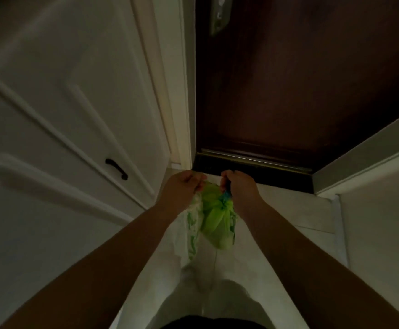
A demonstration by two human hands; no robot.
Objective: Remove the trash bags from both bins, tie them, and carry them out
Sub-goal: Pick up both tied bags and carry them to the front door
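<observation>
Hanging between both hands, above the pale floor (276, 214) and just short of the dark wooden door (300, 86): a knotted green trash bag (215, 222), bunched beside a white bag with green print (193, 233). Print too blurred for reading. Pinching the white bag's top, the left hand (184, 186), grip pressed together on the plastic. Clutching the green bag's neck near a scrap of blue, the right hand (238, 186), grip curled tight. Standing to the left, a white cabinet door (51, 115) bearing a dark handle (116, 169).
</observation>
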